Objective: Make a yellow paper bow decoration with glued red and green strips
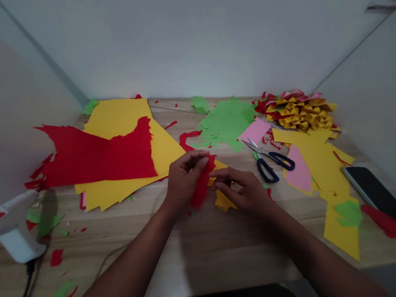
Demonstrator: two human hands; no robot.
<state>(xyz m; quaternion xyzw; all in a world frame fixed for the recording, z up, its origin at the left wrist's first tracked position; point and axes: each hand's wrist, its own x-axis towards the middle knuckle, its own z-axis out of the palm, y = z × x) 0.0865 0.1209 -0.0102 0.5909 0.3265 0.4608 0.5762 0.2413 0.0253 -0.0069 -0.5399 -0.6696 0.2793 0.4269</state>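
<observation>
1. Head view: I watched the left hand point(187, 177) hold a red strip point(200, 195) pinched between thumb and fingers, tilted, above the near middle of the bench point(233, 266).
2. To its right, the right hand point(244, 188) hung just beside the strip, its fingers bent and narrow. I could not tell whether they gripped anything.
3. A yellow scrap point(223, 201) showed below those fingers, partly hidden; I could not make out whether they touched it.
4. Beyond the left hand, I saw a red sheet point(99, 157) with torn edges, lying over yellow sheets point(116, 116).
5. Farther back, past both hands, lay a green sheet point(227, 120) with ragged edges, and beside it a pink piece point(254, 130).
6. Scissors point(276, 157) rested near the right hand, dark handles toward me, blade tips by the pink piece.
7. At the back right I had a pile of folded paper point(299, 112), mostly yellow, with red and pink. Yellow pieces point(317, 156) spread in front of it.
8. My far right held a phone point(382, 199), a red scrap point(393, 224) against its near edge.
9. Far left, a white glue gun point(19, 237) stood on its handle, a black cord point(24, 291) running from it.
</observation>
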